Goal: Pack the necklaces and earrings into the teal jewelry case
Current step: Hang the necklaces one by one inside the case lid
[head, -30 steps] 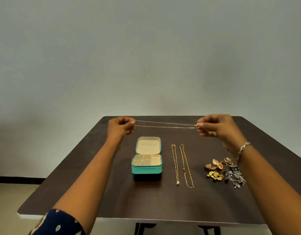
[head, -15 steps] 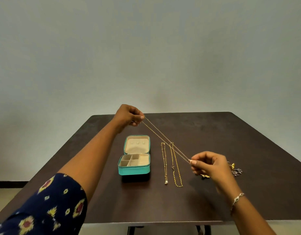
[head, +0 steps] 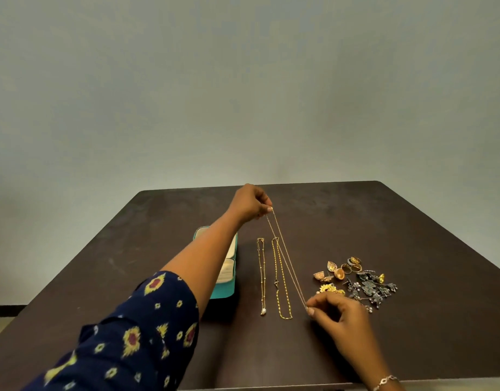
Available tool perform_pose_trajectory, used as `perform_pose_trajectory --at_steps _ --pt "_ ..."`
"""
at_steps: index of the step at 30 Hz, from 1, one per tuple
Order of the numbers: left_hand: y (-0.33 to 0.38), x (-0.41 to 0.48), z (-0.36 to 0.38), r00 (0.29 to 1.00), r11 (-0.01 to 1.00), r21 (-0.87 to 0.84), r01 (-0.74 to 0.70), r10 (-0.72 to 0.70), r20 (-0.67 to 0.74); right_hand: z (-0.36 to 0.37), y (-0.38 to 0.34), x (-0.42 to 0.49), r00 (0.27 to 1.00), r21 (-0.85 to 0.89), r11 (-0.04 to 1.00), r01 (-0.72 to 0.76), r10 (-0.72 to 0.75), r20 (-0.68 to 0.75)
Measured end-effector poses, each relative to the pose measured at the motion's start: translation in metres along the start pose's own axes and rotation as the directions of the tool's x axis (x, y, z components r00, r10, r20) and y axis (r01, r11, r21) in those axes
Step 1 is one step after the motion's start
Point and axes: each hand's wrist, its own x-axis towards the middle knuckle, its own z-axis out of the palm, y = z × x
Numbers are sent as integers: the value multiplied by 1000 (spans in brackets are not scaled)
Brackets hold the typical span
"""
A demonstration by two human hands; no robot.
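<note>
A thin gold necklace (head: 288, 259) is stretched taut between my two hands above the table. My left hand (head: 250, 203) pinches its far end; my right hand (head: 334, 311) pinches its near end low over the table. The open teal jewelry case (head: 229, 289) sits left of centre, mostly hidden behind my left forearm. Two more gold necklaces lie straight beside it: one with a pearl drop (head: 262, 275) and a beaded one (head: 281, 280). A pile of gold and dark silver earrings (head: 355, 280) lies to the right.
Everything sits on a dark brown table (head: 412, 235) against a plain grey wall. A bracelet (head: 385, 380) is on my right wrist. My left sleeve is navy with yellow flowers.
The stretched necklace has turned from lying across the table to running front to back. My left hand moved right past the case; my right hand came down near the earrings.
</note>
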Motion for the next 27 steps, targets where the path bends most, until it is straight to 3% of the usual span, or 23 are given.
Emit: perform_pose_trajectory --at_steps 14,27 --pt "-15 40 54 992 977 210 -20 -7 128 9 8 6 997 -262 962 77 -66 49" --pt "-24 56 89 959 874 469 -126 -14 283 11 13 9 996 -299 952 69 -47 80"
